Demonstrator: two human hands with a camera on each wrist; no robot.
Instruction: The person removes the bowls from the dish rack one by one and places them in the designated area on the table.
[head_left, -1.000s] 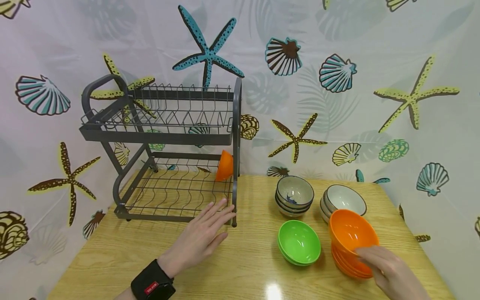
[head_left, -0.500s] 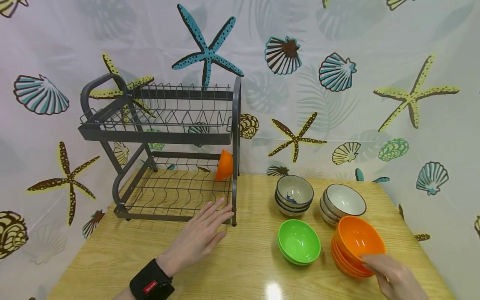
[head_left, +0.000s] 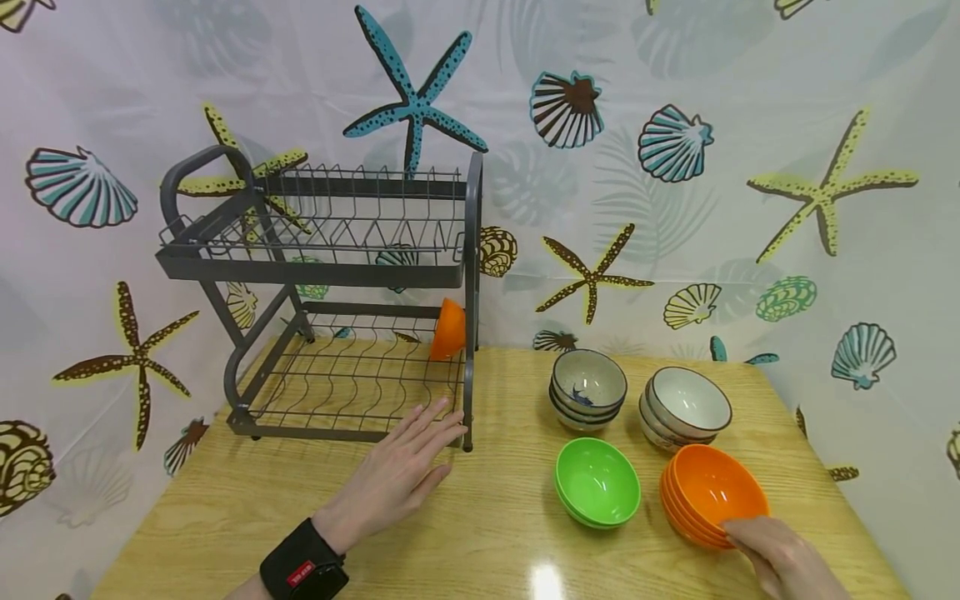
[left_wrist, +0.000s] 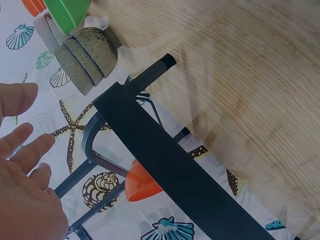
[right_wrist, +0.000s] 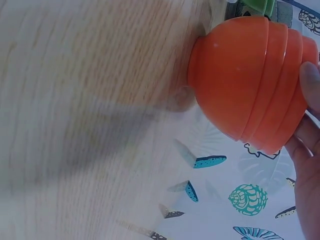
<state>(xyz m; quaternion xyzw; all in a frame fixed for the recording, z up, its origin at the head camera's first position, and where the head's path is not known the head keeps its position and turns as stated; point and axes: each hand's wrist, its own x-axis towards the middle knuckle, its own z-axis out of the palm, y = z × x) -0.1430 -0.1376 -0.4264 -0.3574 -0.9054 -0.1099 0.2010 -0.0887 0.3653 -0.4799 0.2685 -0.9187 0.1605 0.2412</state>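
Observation:
My right hand point(head_left: 783, 554) pinches the near rim of the top orange bowl point(head_left: 720, 487), which sits nested in a stack of orange bowls. The right wrist view shows the stack point(right_wrist: 235, 80) from the side, with the thumb at the uppermost rims. My left hand point(head_left: 397, 467) lies with fingers extended at the lower front corner of a dark metal dish rack point(head_left: 352, 437). Nothing is in that hand. One orange bowl point(head_left: 450, 331) stands on edge at the right end of the rack's lower shelf; the left wrist view shows this rack bowl point(left_wrist: 142, 182) too.
Left of the orange stack are nested green bowls point(head_left: 597, 483). Behind them stand a stack of grey-speckled bowls point(head_left: 588, 387) and, to its right, white dark-rimmed bowls point(head_left: 688, 404). A patterned curtain point(head_left: 750, 317) hangs behind the wooden table point(head_left: 480, 542).
My right hand has lowered the top orange bowl from a tilt above the stack until it nests in the bowls below. The left hand has hardly moved.

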